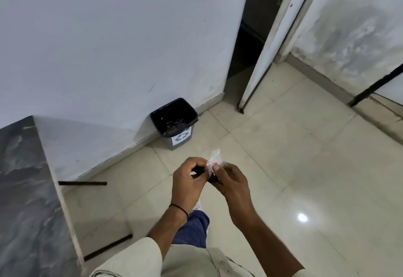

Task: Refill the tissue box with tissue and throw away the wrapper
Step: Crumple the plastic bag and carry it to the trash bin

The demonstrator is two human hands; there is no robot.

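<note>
Both hands meet in front of me above the tiled floor, pinching a crumpled clear plastic wrapper (pixel 214 159) with a touch of red print. My left hand (pixel 188 181) grips its left side and my right hand (pixel 232 184) its right side; a tuft of wrapper sticks up above the fingers. Something small and dark shows between the two hands; what it is I cannot tell. A small grey waste bin (pixel 174 118) with a black liner and a recycling label stands against the wall, ahead and a little left of the hands. No tissue box is in view.
A dark marble-patterned counter (pixel 28 189) fills the lower left, with black metal supports beneath it. A white wall runs behind the bin. A partly open door (pixel 261 63) leads to a dark room at upper right. Glossy cream floor tiles (pixel 305 167) stretch to the right.
</note>
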